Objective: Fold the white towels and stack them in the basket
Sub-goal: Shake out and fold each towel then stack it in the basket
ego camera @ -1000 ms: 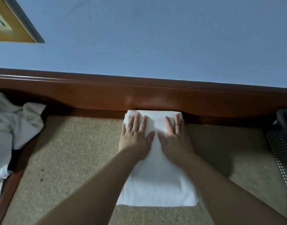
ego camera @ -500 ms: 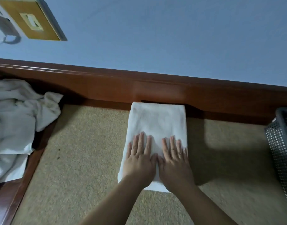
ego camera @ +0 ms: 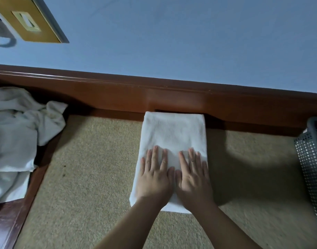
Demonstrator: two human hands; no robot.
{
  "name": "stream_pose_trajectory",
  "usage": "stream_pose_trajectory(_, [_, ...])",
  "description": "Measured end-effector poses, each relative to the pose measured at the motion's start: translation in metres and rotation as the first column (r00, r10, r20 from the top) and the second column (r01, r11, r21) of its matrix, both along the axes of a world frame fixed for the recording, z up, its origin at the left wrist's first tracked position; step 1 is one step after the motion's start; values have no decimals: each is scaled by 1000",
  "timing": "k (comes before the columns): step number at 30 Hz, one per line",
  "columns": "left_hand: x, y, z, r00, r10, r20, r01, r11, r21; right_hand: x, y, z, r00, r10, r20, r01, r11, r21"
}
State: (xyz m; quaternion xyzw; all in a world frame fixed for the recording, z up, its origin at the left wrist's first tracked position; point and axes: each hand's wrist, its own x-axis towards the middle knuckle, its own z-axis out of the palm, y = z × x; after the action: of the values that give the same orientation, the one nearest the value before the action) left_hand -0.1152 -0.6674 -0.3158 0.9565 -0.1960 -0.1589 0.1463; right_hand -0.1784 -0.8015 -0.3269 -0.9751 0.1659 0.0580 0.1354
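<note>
Both hands make a flat, open grip: the left hand and the right hand lie side by side, palms down with fingers straight and spread, pressing on the near half of the folded towel and holding nothing. That towel lies on the beige carpet as a neat narrow rectangle, its far edge touching the wooden baseboard.

By my reading, this towel has had its lengthwise folds and is being smoothed; it probably needs at least one more fold across before it is compact enough to stack. It is not yet in the basket, which stands well apart at the right edge of the view; only its perforated grey wall shows, so I cannot tell whether any towels are inside. A crumpled heap of white towels lies at the far left, unfolded, so much of the job looks to be left.
</note>
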Motion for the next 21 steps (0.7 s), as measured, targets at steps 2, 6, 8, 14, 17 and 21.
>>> stream_pose_trajectory(2, [9,-12,17,999,48,5,-48,999,-4,17,-6,12,1000,-18,14,18,999,35])
stream_pose_trajectory(6, [53,-39,19,998,60,34,-61,998,28,80,-36,16,1000,-1,14,0,1000,11])
stream_pose_trajectory(8, [68,-41,3,997,61,52,-63,998,19,94,-45,3,999,0,34,1,1000,-22])
stream_pose_trajectory(14, [72,-43,-15,997,53,50,-54,998,16,93,-43,-24,983,18,185,13,986,-168])
stream_pose_trajectory(17, [78,-45,-10,993,96,75,-96,995,-9,104,-43,-14,972,-3,236,44,985,-167])
stream_pose_trajectory(21, [108,-55,-12,974,117,196,-103,992,-78,129,-49,-9,961,50,272,-8,988,-155])
